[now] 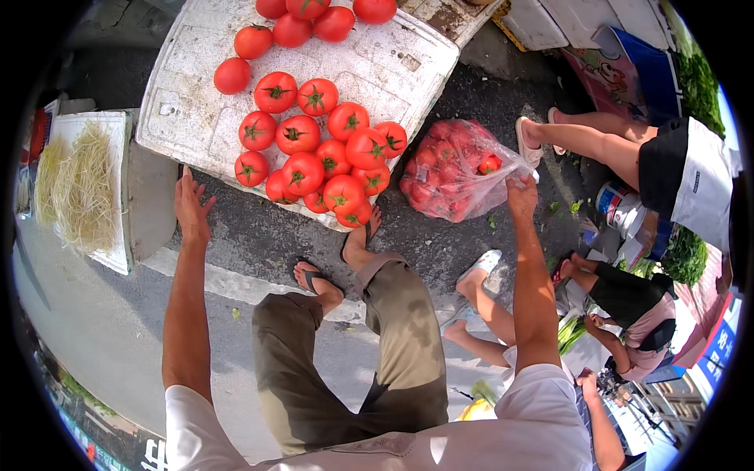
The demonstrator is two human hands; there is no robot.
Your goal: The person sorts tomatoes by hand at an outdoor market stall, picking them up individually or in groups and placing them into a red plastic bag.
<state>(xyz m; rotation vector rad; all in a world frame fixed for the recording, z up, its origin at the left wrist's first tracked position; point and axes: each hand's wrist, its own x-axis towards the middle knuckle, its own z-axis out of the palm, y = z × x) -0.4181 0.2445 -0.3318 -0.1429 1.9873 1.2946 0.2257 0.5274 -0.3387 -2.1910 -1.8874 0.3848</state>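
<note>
A large clear plastic bag (pixel 456 171) full of tomatoes rests low beside the foam board, and my right hand (pixel 522 197) grips its gathered top. One tomato (pixel 489 165) shows bare at the bag's mouth. My left hand (pixel 193 206) is held out by the board's near left edge, fingers spread, with nothing in it. Loose red tomatoes (pixel 297 134) with green stems lie in a cluster along the near edge of the white foam board (pixel 194 118). Several more tomatoes (pixel 291 30) sit toward its far side.
Bean sprouts (pixel 85 188) lie on a white foam lid (pixel 122 235) at the left. On the right stand people with bare legs (pixel 595 138), and a white bucket (pixel 621 209) is near them. Leafy greens (pixel 683 256) lie farther right. Another person's feet in light clogs (pixel 480 265) are close by my right arm.
</note>
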